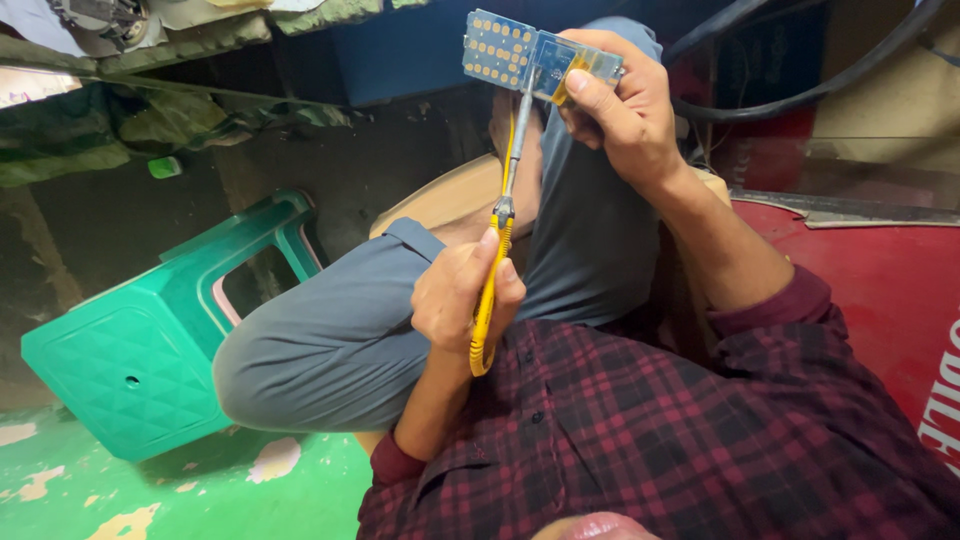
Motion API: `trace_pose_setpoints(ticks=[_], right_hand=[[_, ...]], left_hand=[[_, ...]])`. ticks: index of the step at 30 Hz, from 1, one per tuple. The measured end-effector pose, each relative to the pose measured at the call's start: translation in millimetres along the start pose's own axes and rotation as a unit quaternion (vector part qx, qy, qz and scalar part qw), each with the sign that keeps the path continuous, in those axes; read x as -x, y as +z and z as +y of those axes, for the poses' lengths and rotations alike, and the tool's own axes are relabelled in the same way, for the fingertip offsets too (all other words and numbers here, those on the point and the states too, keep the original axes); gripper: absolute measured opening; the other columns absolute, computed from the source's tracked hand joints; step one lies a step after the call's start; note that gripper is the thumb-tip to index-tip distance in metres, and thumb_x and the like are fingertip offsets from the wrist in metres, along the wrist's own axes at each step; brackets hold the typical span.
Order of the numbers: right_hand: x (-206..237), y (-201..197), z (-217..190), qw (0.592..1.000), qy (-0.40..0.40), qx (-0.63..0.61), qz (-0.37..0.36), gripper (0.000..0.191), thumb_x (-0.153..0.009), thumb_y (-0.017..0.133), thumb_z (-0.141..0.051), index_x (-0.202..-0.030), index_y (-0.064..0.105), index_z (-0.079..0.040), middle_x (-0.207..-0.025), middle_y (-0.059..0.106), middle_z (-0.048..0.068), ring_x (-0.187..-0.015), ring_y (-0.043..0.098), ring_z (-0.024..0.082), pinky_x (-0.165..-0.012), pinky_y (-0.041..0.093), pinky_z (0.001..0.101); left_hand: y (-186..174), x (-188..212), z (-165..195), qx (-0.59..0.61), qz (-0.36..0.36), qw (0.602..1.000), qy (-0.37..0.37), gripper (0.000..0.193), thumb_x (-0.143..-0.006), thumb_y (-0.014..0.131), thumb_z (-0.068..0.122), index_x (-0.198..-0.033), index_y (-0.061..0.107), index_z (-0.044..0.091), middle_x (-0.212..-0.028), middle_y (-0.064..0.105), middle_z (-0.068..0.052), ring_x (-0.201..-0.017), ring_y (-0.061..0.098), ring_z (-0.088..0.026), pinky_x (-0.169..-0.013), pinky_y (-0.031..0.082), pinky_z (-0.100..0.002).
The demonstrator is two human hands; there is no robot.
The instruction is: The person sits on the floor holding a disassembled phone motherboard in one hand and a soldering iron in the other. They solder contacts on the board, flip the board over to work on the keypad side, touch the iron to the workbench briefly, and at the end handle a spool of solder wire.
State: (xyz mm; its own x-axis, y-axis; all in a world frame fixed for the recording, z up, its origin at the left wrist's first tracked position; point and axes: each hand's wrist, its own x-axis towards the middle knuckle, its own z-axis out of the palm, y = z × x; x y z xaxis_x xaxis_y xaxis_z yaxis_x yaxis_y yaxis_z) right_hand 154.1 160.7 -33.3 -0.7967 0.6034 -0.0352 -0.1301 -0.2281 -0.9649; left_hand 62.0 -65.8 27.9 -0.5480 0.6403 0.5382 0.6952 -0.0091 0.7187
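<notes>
My right hand [625, 115] grips a small blue circuit board [500, 48] with rows of gold pads, held up above my knee. Its thumb presses on the board's right end. My left hand [462, 295] is closed around the yellow handle of a screwdriver [490, 290]. The metal shaft runs up from that hand, and its tip meets the board's lower edge near the middle. Both hands are over my bent leg in grey trousers [350, 340].
A green plastic stool [140, 360] lies tipped to the left on a worn green floor [60, 490]. A red panel [880, 290] fills the right side, with black cables [800, 90] above it. A tan seat edge [440, 200] shows behind my leg.
</notes>
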Motion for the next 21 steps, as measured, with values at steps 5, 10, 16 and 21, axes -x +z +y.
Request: trace_pose_setpoints(ticks=[5, 10, 16, 21], right_hand=[[-0.3, -0.2, 0.3, 1.000, -0.006, -0.005, -0.004, 0.034, -0.113, 0.060, -0.016, -0.141, 0.055, 0.002, -0.082, 0.063, 0.009, -0.058, 0.050, 0.008, -0.053, 0.039, 0.0215], [-0.3, -0.5, 0.3, 1.000, -0.005, 0.000, -0.002, 0.034, -0.113, 0.060, -0.016, -0.141, 0.055, 0.002, -0.080, 0.063, 0.009, -0.057, 0.050, 0.008, -0.052, 0.038, 0.0213], [-0.5, -0.6, 0.7, 1.000, -0.007, -0.009, -0.011, 0.034, -0.114, 0.060, -0.017, -0.141, 0.056, 0.003, -0.083, 0.063, 0.009, -0.059, 0.050, 0.008, -0.053, 0.039, 0.0216], [-0.4, -0.6, -0.1, 1.000, -0.011, -0.002, -0.012, 0.034, -0.114, 0.059, -0.017, -0.141, 0.055, 0.002, -0.083, 0.063, 0.009, -0.058, 0.050, 0.008, -0.052, 0.039, 0.0212]], left_hand=[[0.9, -0.1, -0.2, -0.007, 0.004, 1.000, 0.006, 0.026, -0.092, 0.072, 0.000, -0.117, 0.068, -0.002, -0.084, 0.068, -0.013, -0.074, 0.071, -0.027, -0.070, 0.059, -0.034], [0.0, -0.4, 0.7, 0.005, -0.004, 1.000, 0.005, 0.026, -0.093, 0.072, 0.000, -0.118, 0.067, -0.002, -0.085, 0.068, -0.013, -0.075, 0.071, -0.027, -0.071, 0.060, -0.035], [0.2, -1.2, 1.0, -0.002, 0.002, 1.000, 0.005, 0.025, -0.093, 0.071, 0.001, -0.118, 0.067, -0.002, -0.086, 0.069, -0.013, -0.076, 0.071, -0.027, -0.071, 0.059, -0.035], [0.3, -0.6, 0.2, -0.011, 0.004, 1.000, 0.006, 0.027, -0.092, 0.070, 0.000, -0.119, 0.067, -0.002, -0.085, 0.069, -0.013, -0.075, 0.071, -0.027, -0.070, 0.059, -0.035]])
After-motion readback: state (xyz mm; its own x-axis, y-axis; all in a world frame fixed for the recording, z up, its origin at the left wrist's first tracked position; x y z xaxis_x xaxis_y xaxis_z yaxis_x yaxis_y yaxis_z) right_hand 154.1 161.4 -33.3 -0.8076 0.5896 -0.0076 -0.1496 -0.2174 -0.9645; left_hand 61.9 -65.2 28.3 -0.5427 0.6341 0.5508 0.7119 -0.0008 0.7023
